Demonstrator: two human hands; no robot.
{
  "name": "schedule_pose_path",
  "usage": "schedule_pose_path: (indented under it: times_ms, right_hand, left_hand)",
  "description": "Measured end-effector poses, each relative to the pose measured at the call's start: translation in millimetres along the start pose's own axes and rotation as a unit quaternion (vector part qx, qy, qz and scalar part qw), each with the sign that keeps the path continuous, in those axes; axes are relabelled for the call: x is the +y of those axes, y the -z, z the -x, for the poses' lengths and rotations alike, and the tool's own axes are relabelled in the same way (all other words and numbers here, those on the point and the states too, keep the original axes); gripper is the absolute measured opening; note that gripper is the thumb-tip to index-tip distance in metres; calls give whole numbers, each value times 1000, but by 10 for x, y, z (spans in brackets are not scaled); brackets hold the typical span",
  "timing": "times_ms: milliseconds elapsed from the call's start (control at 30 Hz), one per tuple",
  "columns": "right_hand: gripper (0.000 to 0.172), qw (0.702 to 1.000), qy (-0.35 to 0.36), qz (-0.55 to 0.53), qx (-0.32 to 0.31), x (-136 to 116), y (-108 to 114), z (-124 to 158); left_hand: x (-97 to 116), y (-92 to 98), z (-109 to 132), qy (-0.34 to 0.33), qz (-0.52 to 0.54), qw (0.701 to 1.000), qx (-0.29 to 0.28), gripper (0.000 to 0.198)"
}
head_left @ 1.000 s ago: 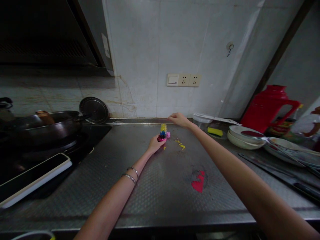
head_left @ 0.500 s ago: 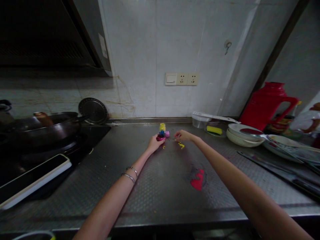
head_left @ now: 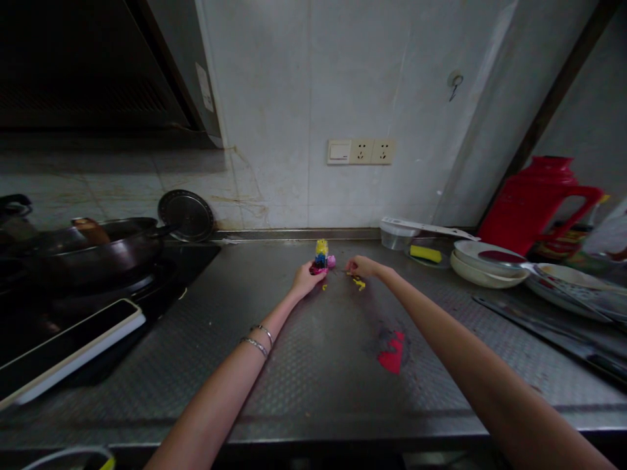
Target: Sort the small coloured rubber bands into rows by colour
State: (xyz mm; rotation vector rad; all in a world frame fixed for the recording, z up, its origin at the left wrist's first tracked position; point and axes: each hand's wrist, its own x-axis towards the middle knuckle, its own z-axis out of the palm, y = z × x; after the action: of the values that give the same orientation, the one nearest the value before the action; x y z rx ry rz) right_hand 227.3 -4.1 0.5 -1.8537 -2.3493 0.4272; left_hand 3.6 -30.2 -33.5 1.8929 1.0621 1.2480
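My left hand (head_left: 307,281) is closed around a small toy-like figure (head_left: 321,249), yellow on top, blue in the middle and pink below. A round pink lump (head_left: 332,261) sits at its right side. To the right, my right hand (head_left: 361,266) is held low over the counter with its fingertips pinched together; what lies between them is too small to make out. Just below those fingers are small yellow scraps (head_left: 359,284). A tiny yellow bit (head_left: 324,287) rests beside my left fingers.
The metal counter (head_left: 304,365) bears a red patch (head_left: 392,356). Left are a stove with a pan (head_left: 117,245) and a long white-edged slab (head_left: 73,349). On the right stand a yellow sponge (head_left: 425,254) on a dish, bowls (head_left: 484,271), a knife (head_left: 539,329) and a red thermos (head_left: 533,202).
The whole view has shifted slightly, so things appear a little further right. Both hands keep nearly the same places and grips.
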Motion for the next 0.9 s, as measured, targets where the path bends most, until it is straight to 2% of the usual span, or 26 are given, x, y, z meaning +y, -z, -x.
schedule_pose_path:
  times_ms: [200,433,733,900]
  right_hand:
    - [25,1000,11,-17,-8,63,64,93]
    - [28,986,56,-123,-102,228,110,255]
    - [50,979,43,-136,-148,126,157,441]
    - [46,983,47,-100,-144,132,98,366]
  left_hand:
    - [-67,-20,-25,-5,10,1000,-2,44]
    - [-101,-24,-33,-9,-8,1000,-3,44]
    - [-65,-16,-17,-1,-2,1000,-4,42]
    - [-40,-17,-14,15,14,1000,0,44]
